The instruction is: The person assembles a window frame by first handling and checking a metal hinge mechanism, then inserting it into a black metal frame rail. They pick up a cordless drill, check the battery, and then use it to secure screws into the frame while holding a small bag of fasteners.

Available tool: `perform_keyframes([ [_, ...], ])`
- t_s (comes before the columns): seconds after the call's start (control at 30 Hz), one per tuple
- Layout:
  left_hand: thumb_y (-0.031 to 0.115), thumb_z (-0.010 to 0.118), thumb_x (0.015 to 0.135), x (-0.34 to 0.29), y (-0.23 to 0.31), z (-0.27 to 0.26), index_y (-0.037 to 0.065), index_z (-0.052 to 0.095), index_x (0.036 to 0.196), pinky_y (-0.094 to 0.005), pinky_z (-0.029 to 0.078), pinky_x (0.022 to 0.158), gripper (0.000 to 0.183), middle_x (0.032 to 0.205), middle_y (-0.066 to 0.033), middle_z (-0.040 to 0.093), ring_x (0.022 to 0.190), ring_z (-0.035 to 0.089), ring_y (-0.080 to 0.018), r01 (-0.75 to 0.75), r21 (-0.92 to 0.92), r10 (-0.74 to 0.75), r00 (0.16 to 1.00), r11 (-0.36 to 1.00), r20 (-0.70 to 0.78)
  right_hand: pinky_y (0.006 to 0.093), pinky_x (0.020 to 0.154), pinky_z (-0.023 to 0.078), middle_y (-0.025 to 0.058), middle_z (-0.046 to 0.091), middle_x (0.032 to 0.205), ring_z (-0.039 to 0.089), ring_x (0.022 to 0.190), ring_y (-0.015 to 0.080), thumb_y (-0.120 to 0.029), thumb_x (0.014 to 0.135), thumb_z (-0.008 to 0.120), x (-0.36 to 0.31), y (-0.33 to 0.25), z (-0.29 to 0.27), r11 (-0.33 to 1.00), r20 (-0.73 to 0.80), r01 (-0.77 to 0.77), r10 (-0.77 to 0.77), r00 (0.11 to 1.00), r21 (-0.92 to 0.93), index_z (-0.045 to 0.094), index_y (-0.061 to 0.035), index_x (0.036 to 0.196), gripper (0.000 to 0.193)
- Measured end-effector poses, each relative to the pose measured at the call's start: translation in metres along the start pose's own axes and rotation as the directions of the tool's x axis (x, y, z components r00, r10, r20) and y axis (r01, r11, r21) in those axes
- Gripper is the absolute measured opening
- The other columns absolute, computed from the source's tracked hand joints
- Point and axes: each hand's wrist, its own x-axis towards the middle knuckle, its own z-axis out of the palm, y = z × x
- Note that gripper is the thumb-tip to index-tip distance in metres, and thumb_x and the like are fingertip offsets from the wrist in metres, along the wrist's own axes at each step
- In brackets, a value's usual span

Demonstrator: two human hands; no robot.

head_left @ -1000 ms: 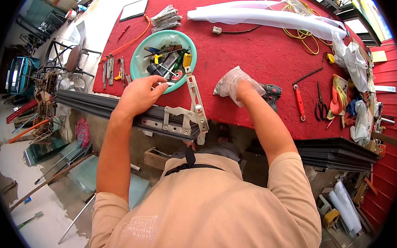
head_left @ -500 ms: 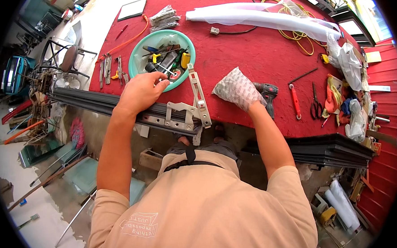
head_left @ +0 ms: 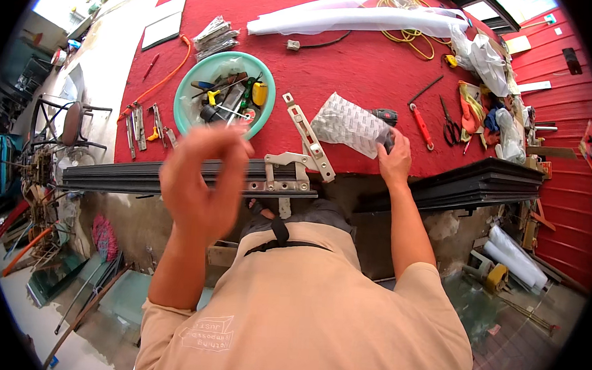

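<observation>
My right hand [head_left: 395,161] is closed around the dark handle of a cordless drill [head_left: 385,114] at the table's front edge. A clear plastic bag with printed markings [head_left: 349,124] lies against the drill and covers part of it. My left hand [head_left: 203,177], smeared by motion, hovers over the black metal profiles [head_left: 129,173] with its fingers bent; I cannot make out anything in it. Just right of that hand, a metal hinge arm [head_left: 308,137] slants up from a silver bracket [head_left: 287,170] on the end of the profiles.
A green basin [head_left: 268,110] of hand tools stands on the red-covered table [head_left: 302,71]. Rolled white film [head_left: 358,22] and a yellow cord [head_left: 417,45] lie at the back. Scissors [head_left: 451,129] and a red-handled tool [head_left: 421,126] are right. More black profiles [head_left: 470,184] jut from the front.
My right hand has come out of the plastic bag and taken hold of the drill's handle. My left hand has moved back from the basin's edge toward me. The whole view has shifted slightly.
</observation>
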Motion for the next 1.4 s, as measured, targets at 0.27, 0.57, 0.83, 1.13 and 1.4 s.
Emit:
perform_keyframes([
  [0.27,0.013,0.082,0.099,-0.045,0.047,0.081,0.01,0.066,0.154,-0.0404,0.061,0.092,0.057,0.111,-0.0134,0.077,0.104,0.076,-0.031,0.28,-0.193,0.029,0.501,0.94,0.865,0.0497,0.114,0.052,0.015,0.069,0.139,0.063,0.132,0.0395,-0.003,0.089,0.074,0.078,-0.018,0.005,0.939,-0.006,0.343,-0.343,0.939,0.023,0.071,-0.0153,0.148,0.06],
  [0.57,0.025,0.081,0.101,-0.1,-0.034,0.251,0.01,0.048,0.168,-0.045,0.061,0.106,0.076,0.158,-0.024,0.05,0.133,0.063,-0.037,0.533,0.171,-0.555,0.745,0.829,0.37,0.0508,0.098,0.06,0.0172,0.078,0.117,0.075,0.112,0.0399,-0.014,0.099,0.069,0.14,-0.052,0.016,0.79,0.427,0.529,-0.613,0.665,0.31,0.082,-0.0101,0.125,0.03],
  [0.83,0.047,0.094,0.084,-0.079,-0.095,0.334,0.001,0.015,0.176,-0.056,0.04,0.128,0.129,0.166,-0.0396,0.035,0.156,0.041,-0.0561,0.782,0.244,-0.786,0.609,0.574,-0.102,0.0503,0.099,0.061,0.0161,0.08,0.117,0.077,0.111,0.0398,-0.02,0.097,0.069,0.158,-0.097,0.004,0.742,0.619,0.638,-0.603,0.503,0.205,0.084,-0.0112,0.12,0.029],
  [1.13,-0.004,0.062,0.097,-0.106,-0.163,0.328,-0.002,0.056,0.148,-0.0427,0.062,0.103,0.051,0.14,-0.0182,0.072,0.122,0.073,-0.0326,0.879,-0.339,-0.942,0.304,0.336,-0.144,0.0503,0.1,0.06,0.0179,0.079,0.118,0.076,0.115,0.0395,-0.007,0.092,0.071,0.154,-0.064,0.015,0.788,0.623,0.529,-0.593,0.51,0.317,0.082,-0.0087,0.121,0.031],
  [1.4,-0.002,0.048,0.108,-0.125,-0.184,0.318,0.006,0.054,0.151,-0.0482,0.059,0.11,0.044,0.142,-0.0132,0.069,0.129,0.071,-0.028,0.332,-0.924,-0.886,0.35,-0.188,0.306,0.0386,0.099,0.06,0.0132,0.083,0.118,0.079,0.107,0.0266,-0.007,0.102,0.069,0.151,-0.006,0.059,0.908,0.824,-0.134,-0.287,0.488,0.396,0.078,-0.0013,0.131,0.031],
])
